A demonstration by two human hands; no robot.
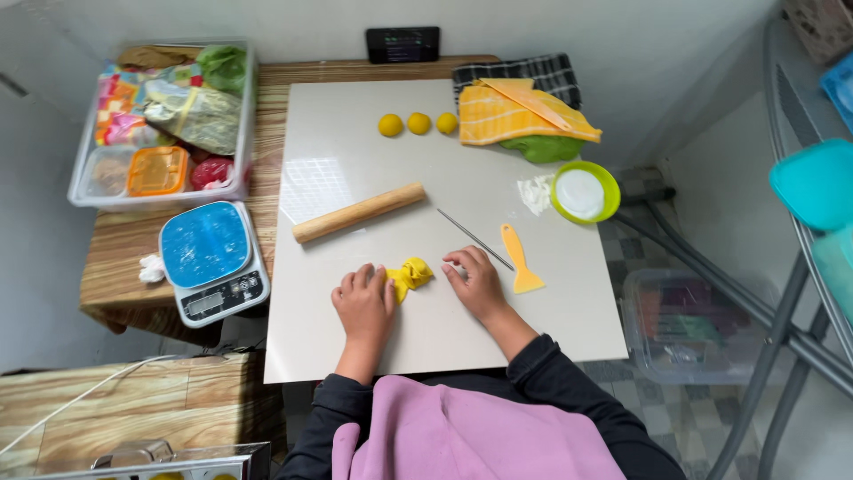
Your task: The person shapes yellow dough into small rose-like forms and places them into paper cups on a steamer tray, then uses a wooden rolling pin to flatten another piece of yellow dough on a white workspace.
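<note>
Head view: left hand lies flat, fingers together, touching a crumpled yellow dough lump. Right hand rests curled on the white board just beside it, holding nothing.

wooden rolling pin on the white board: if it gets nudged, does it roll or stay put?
The rolling pin is a plain smooth cylinder lying free on the glossy white board, so it would likely roll if pushed sideways. It looks like solid wood: probably stiff, moderately heavy. Neither the left hand nor the right hand touches it.
</note>
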